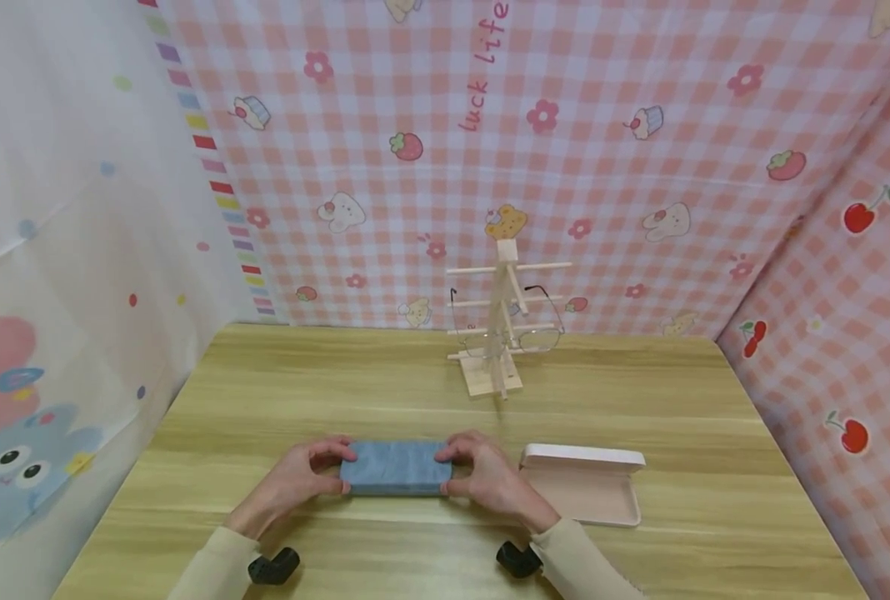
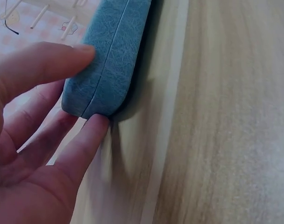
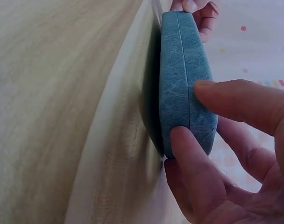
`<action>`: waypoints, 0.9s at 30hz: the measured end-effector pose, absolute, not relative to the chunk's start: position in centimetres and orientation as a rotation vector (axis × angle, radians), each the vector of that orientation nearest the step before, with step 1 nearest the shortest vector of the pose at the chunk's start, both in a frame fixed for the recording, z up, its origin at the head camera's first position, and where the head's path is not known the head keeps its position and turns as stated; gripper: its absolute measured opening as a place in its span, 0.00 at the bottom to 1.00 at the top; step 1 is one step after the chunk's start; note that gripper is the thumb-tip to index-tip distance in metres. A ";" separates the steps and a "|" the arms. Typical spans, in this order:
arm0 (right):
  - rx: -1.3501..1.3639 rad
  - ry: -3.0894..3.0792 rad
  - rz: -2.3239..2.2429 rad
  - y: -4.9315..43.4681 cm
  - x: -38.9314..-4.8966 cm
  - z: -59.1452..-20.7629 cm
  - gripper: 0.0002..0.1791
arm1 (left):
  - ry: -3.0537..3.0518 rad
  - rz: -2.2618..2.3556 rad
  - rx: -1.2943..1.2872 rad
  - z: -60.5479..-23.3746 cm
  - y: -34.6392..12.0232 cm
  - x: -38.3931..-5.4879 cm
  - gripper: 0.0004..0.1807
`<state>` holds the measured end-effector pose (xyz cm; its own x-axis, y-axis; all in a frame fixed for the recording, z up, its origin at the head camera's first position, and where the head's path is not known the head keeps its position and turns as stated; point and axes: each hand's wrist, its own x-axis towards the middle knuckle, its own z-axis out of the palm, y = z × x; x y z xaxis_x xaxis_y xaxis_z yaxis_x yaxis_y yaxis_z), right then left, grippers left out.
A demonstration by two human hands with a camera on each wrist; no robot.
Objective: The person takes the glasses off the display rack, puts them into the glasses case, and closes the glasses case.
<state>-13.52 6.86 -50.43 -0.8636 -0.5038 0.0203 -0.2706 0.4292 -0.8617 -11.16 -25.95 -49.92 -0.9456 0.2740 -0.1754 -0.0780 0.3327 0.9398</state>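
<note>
Left hand [image 1: 302, 477]: fingers gripping blue case's [image 1: 396, 468] left end. Right hand [image 1: 488, 479]: fingers gripping right end; neither sitting nearer. Case lying between, long axis running left–right; worktop [image 1: 640, 392] contact unclear. Pale case [image 1: 583, 456]: sitting open at right.

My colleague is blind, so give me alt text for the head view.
A person's left hand and right hand hold a closed blue case by its ends. On the wooden table, an open pale case lies at right; behind stands a wooden rack with glasses.
</note>
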 end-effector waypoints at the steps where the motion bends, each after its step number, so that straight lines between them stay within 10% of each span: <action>1: -0.675 2.456 -1.394 6.8 -13.5 -50.5 0.19 | 2.288 1.652 0.181 -50.0 -26.0 -11.1 0.20; 27: -0.649 2.392 -1.605 13.4 -10.9 -45.2 0.11 | 2.501 1.692 0.065 -46.3 -23.3 -11.0 0.26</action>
